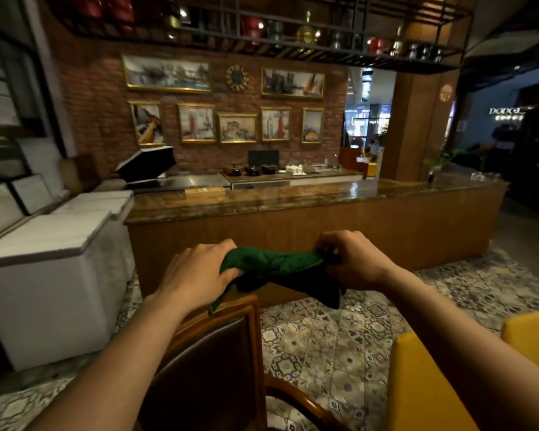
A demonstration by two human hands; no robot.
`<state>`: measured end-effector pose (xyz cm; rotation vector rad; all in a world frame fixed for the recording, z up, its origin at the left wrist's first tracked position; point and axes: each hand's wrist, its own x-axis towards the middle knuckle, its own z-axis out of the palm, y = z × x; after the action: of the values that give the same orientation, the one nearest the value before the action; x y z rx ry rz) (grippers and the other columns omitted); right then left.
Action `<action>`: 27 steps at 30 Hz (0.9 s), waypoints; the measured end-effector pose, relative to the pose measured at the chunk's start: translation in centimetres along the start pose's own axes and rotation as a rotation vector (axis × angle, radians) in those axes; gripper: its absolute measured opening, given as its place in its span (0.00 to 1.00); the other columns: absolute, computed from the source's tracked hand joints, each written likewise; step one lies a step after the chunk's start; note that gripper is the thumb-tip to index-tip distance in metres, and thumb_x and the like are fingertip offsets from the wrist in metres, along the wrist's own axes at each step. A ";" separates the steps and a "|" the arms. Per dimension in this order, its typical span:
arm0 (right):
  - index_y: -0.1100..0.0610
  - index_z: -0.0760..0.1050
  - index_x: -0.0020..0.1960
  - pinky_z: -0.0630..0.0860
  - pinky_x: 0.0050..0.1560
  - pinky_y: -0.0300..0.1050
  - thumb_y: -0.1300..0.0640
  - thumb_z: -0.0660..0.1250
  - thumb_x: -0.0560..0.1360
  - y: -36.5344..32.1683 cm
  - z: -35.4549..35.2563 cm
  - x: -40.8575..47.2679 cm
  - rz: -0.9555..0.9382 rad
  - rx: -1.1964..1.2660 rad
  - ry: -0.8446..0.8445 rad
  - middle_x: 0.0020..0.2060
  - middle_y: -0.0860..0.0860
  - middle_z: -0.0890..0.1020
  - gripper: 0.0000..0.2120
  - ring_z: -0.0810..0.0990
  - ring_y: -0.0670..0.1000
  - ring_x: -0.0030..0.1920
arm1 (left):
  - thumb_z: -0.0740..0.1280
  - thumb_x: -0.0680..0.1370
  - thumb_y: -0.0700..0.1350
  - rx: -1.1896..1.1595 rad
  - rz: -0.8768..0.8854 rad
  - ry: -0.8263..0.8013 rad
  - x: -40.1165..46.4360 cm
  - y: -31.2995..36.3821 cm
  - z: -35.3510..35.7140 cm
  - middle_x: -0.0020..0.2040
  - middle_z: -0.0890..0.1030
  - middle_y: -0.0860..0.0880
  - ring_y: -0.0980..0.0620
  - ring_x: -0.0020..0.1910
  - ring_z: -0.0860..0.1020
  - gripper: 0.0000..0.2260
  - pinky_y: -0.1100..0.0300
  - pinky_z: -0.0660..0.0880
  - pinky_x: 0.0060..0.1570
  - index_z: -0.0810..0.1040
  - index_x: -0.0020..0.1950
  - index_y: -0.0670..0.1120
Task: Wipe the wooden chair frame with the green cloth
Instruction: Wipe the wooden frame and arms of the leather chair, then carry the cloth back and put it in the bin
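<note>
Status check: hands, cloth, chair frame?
Both hands, left hand and right hand, shut on green cloth, stretched between them. Cloth above wooden chair frame; contact unclear. Nothing in the way.

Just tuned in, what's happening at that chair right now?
A person holds the green cloth stretched between both hands, the left hand gripping one end and the right hand the other. It hangs in the air just above the top rail of the wooden chair frame; one thin trailing edge dips toward the rail, though contact is unclear. Wiping does not look under way yet. A yellow seat stands to the right.
</note>
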<state>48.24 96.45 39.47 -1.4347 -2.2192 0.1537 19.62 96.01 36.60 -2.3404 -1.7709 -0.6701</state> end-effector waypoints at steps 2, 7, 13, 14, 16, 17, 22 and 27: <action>0.52 0.81 0.53 0.81 0.49 0.58 0.64 0.72 0.71 0.1 -0.8 0.6 -0.028 0.004 0.001 0.50 0.52 0.84 0.13 0.82 0.55 0.50 | 0.66 0.78 0.58 0.015 -0.021 0.003 0.1 0.7 -1.4 0.45 0.81 0.58 0.50 0.45 0.80 0.06 0.49 0.77 0.42 0.71 0.52 0.61; 0.51 0.80 0.51 0.81 0.48 0.59 0.62 0.72 0.71 0.5 -1.3 2.6 -0.114 0.035 -0.015 0.50 0.53 0.84 0.11 0.82 0.57 0.50 | 0.66 0.78 0.59 0.073 -0.085 0.022 -0.5 1.5 -3.4 0.41 0.78 0.59 0.51 0.43 0.79 0.06 0.48 0.77 0.41 0.71 0.50 0.62; 0.46 0.75 0.47 0.80 0.48 0.58 0.63 0.71 0.70 -3.4 1.9 4.8 -0.288 0.145 -0.075 0.48 0.51 0.82 0.13 0.81 0.58 0.50 | 0.64 0.77 0.62 0.192 -0.256 0.028 -5.3 -1.1 -5.7 0.45 0.80 0.58 0.51 0.45 0.79 0.10 0.53 0.72 0.37 0.72 0.56 0.62; 0.45 0.73 0.45 0.80 0.47 0.58 0.63 0.72 0.71 -4.7 2.6 4.9 -0.324 0.169 -0.085 0.48 0.51 0.82 0.14 0.81 0.58 0.50 | 0.65 0.77 0.62 0.215 -0.295 0.034 -6.7 -1.8 -6.4 0.46 0.81 0.57 0.50 0.45 0.79 0.10 0.53 0.72 0.37 0.72 0.55 0.62; 0.41 0.70 0.41 0.80 0.48 0.59 0.63 0.72 0.71 -7.9 4.0 4.9 -0.395 0.215 -0.098 0.47 0.49 0.81 0.18 0.81 0.57 0.50 | 0.65 0.77 0.62 0.263 -0.373 0.045 -9.9 -3.0 -8.0 0.46 0.81 0.57 0.50 0.45 0.80 0.09 0.53 0.71 0.37 0.71 0.54 0.62; 0.40 0.69 0.40 0.80 0.48 0.59 0.63 0.72 0.71 -9.7 4.6 4.7 -0.432 0.240 -0.108 0.47 0.49 0.81 0.19 0.81 0.56 0.50 | 0.65 0.77 0.62 0.287 -0.415 0.044 -11.8 -3.5 -9.1 0.46 0.81 0.56 0.49 0.46 0.80 0.09 0.52 0.72 0.38 0.71 0.54 0.61; 0.41 0.73 0.45 0.81 0.48 0.55 0.63 0.71 0.72 -20.2 7.4 2.7 -0.613 0.337 -0.179 0.47 0.48 0.82 0.16 0.81 0.53 0.49 | 0.64 0.77 0.61 0.375 -0.626 0.064 -22.4 -5.2 -15.2 0.49 0.83 0.53 0.43 0.50 0.81 0.09 0.48 0.76 0.44 0.70 0.53 0.61; 0.45 0.77 0.45 0.79 0.48 0.53 0.62 0.71 0.69 -33.7 9.1 -2.3 -0.817 0.365 -0.232 0.44 0.48 0.83 0.12 0.81 0.54 0.48 | 0.64 0.78 0.61 0.458 -0.841 0.094 -35.8 -5.5 -22.7 0.47 0.82 0.52 0.44 0.49 0.81 0.08 0.47 0.77 0.46 0.70 0.52 0.60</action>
<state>16.95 81.07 42.50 -0.2749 -2.6023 0.4261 0.76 57.89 40.95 -1.2123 -2.5067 -0.3685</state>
